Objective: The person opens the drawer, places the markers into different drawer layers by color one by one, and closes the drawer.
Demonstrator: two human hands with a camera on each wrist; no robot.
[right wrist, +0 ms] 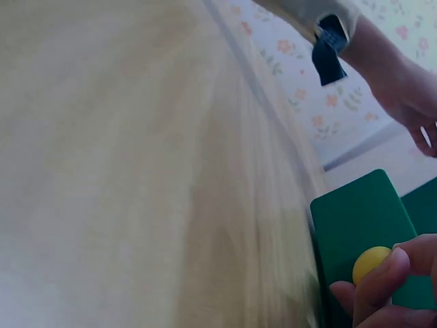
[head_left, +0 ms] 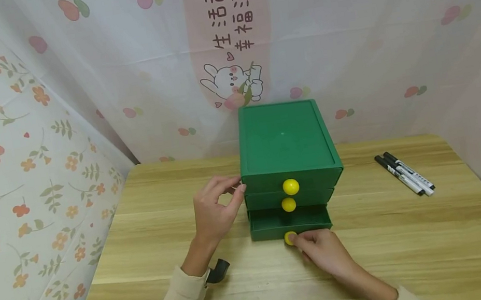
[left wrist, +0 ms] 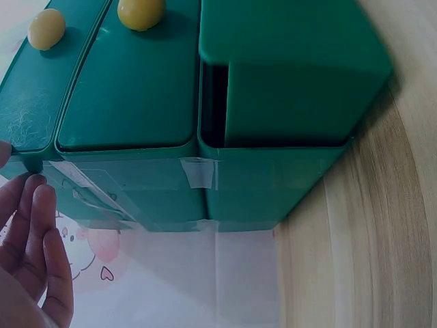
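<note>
- Green three-drawer cabinet (head_left: 286, 137): it stands on the wood-grain table in front of you, its bottom drawer (head_left: 268, 233) pulled partway out.
- Your right hand (head_left: 327, 251) pinches the bottom yellow knob (right wrist: 371, 263) between thumb and fingers.
- Your left hand (head_left: 216, 209) has its fingers loosely bent, gripping nothing, with the tips at the cabinet's upper left front corner; you cannot tell from these views how firmly they touch.
- Above the drawer you are holding, the middle drawer (head_left: 263, 202) and top drawer (head_left: 264, 183) sit closed, each with its own round yellow knob.
- Clear tape (left wrist: 200, 173) runs along the cabinet's side near your left hand.
- Your sleeves are beige, and a black strap (head_left: 217, 271) shows at your left wrist.
- To your right, well apart from the cabinet, black-and-white marker pens (head_left: 410, 173) lie side by side on the table (head_left: 254, 294).
- Behind the cabinet hangs a fruit-print curtain (head_left: 146, 33) with a rabbit drawing; floral cloth (head_left: 12, 170) hangs on your left.
</note>
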